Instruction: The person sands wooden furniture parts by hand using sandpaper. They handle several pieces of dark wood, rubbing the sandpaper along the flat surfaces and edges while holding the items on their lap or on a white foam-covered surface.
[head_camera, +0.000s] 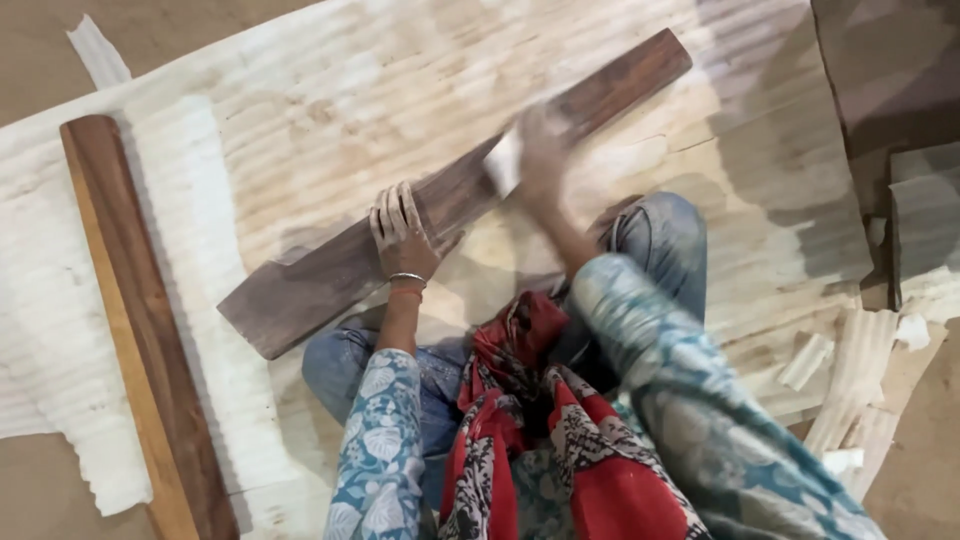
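The right hand (545, 150) is blurred; its grip is closed around a small pale block (503, 163) that it presses on the top face of the dark plank (450, 195), roughly at the plank's middle; what kind of block it is cannot be told. The left hand (402, 228) lies flat on the same plank, fingers spread over its upper edge and palm down, so that its grip is open and merely pressing; a thin bracelet (407, 277) rings the wrist.

The dark plank runs aslant from lower left to upper right across a pale corrugated sheet (330, 90) spread on the floor; its lower end lies just beside the person's left knee (335, 365), its upper end reaches toward the sheet's far edge with bare sheet on both long sides. A second, lighter brown board (130, 320) lies well apart to the left, along the sheet's left border. Pale scraps (860, 370) lie near the right edge.
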